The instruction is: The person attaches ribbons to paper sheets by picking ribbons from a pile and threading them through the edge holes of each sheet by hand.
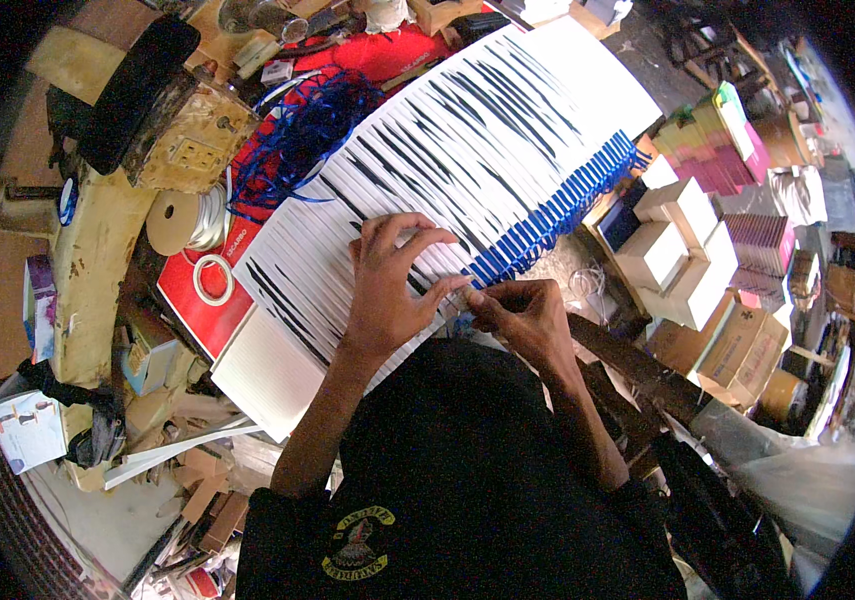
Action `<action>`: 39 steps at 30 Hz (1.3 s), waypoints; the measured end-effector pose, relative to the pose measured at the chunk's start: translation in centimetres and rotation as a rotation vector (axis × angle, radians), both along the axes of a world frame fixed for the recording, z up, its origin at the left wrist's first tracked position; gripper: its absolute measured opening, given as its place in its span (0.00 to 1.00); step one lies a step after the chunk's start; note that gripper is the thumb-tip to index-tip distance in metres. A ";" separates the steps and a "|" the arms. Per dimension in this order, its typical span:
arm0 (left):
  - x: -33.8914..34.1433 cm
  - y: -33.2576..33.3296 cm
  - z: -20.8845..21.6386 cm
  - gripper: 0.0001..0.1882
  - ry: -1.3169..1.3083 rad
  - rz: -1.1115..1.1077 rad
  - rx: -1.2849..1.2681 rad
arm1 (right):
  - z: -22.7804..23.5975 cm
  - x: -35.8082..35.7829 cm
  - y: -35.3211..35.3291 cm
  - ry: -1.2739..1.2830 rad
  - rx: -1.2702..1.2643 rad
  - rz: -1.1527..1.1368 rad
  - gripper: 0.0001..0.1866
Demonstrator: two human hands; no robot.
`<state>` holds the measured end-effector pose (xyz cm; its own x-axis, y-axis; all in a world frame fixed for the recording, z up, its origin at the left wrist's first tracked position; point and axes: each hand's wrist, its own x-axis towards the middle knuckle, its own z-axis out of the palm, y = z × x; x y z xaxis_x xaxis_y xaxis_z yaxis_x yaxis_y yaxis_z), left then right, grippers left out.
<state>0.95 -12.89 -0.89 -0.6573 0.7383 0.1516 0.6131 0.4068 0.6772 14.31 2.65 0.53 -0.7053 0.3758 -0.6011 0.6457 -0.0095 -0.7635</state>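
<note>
A long fanned row of white booklets (502, 130) with black streaks lies slantwise in front of me. Blue ribbons (557, 215) hang in a line over its right-hand edge. My left hand (392, 285) rests on the booklets with fingers apart, its thumb reaching that edge beside the last ribbons. At the same spot my right hand (527, 315) is closed in a pinch, on what looks like a blue ribbon; the fingers hide most of it. Beyond my left hand, a tangled heap of blue ribbon (302, 135) sits against the booklets.
A red sheet (192, 310) shows under the booklets, with a white ring (213, 280) and a cord spool (175, 222) on it. A worn wooden block (192, 130) stands at left. White boxes (662, 255), cartons (742, 350) and stacks of coloured paper (712, 150) crowd the right.
</note>
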 end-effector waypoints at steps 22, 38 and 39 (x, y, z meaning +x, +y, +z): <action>-12.3 -7.5 0.6 0.06 0.050 0.099 0.132 | 3.6 2.1 0.4 0.148 0.204 -0.244 0.21; 6.9 -0.7 5.5 0.16 -1.012 -0.070 0.600 | 5.8 3.5 -3.1 0.792 0.224 -0.149 0.10; 6.8 -0.7 6.6 0.17 -0.947 -0.107 0.488 | 7.2 4.0 -2.7 0.651 0.122 -0.278 0.07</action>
<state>7.80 -13.64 5.72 -0.5973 0.7968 -0.0917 -0.2310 -0.0614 0.9710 18.36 0.00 7.73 -0.7747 0.6314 -0.0330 0.0447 0.0026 -0.9990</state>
